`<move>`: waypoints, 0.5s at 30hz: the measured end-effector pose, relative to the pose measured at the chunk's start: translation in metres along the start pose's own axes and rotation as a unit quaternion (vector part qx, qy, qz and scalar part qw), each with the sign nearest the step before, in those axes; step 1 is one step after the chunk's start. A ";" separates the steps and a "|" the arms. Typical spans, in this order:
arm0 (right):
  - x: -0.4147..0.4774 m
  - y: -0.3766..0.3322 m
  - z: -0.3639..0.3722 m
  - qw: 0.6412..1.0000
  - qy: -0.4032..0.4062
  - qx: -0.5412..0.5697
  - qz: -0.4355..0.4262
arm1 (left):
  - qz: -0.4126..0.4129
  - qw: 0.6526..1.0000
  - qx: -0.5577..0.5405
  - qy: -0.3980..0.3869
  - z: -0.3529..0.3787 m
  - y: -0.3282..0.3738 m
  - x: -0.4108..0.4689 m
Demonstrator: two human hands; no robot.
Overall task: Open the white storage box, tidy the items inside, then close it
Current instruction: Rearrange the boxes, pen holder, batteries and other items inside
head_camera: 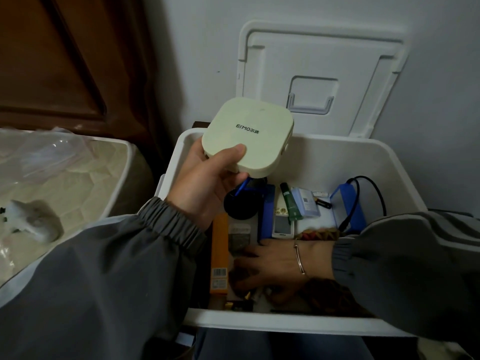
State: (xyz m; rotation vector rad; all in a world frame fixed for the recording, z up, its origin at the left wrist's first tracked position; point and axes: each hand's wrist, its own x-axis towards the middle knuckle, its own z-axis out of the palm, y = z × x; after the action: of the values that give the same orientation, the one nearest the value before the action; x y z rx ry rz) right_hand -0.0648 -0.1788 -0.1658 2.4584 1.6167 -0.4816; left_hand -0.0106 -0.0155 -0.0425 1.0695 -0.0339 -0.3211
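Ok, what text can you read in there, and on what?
"ErMO" plus two Chinese characters, too blurred to read: top of the cream case in the left hand.
Orange box: barcode label, digits too small.
White device and clear card sleeve: print blurred.

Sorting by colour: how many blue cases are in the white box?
2: the middle blue case stands upright; the right blue case has the black cable across it. Others may hide under the right hand.

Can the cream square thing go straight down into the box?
Not cleanly. A black round thing sits in the white box just below the cream case, and the right hand covers the front part.
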 end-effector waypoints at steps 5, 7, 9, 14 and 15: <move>0.005 0.002 0.000 0.999 0.027 0.023 -0.011 | -0.012 1.000 0.003 0.004 -0.001 -0.001 0.001; 0.005 0.001 0.000 0.999 0.027 0.038 -0.007 | -0.018 1.000 0.006 0.006 -0.001 -0.002 0.002; 0.009 0.000 0.000 0.999 0.013 0.037 -0.005 | -0.024 1.000 0.008 0.008 -0.001 -0.002 0.002; 0.018 -0.004 0.002 0.998 -0.003 0.062 -0.016 | -0.030 0.999 0.023 0.013 -0.002 -0.003 0.002; 0.019 -0.004 0.001 0.998 0.001 0.061 -0.022 | -0.031 0.999 0.026 0.013 -0.002 -0.003 0.003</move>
State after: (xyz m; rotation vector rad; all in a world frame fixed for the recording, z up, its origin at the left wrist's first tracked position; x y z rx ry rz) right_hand -0.0622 -0.1609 -0.1733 2.5140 1.6930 -0.6005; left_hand -0.0082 -0.0158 -0.0462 1.1285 0.0145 -0.3630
